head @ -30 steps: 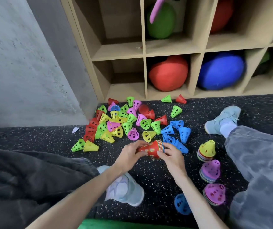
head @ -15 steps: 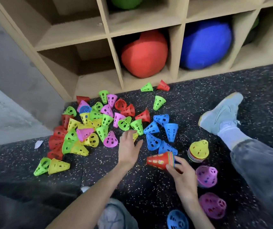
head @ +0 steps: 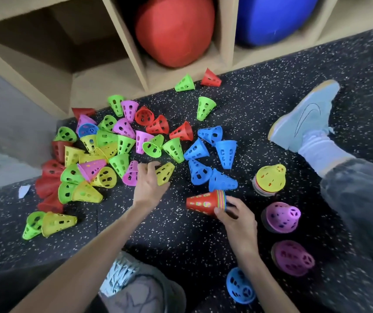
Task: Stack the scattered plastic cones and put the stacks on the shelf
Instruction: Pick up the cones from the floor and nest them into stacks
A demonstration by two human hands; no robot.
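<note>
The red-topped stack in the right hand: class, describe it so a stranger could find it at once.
Start at the blue cones mid-floor. Just below them, the right hand grips a stack lying sideways. Unlike the upright stacks nearby, its rims show rainbow stripes.

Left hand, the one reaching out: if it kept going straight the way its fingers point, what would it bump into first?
Probably the yellow cone lying on its side right at the fingertips of the left hand. The pink cone beside it is almost as near, and depth is hard to judge from above.

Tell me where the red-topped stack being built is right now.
In the head view, the red-topped stack lies on its side right of centre, held by the right hand, just below the blue cones.
</note>
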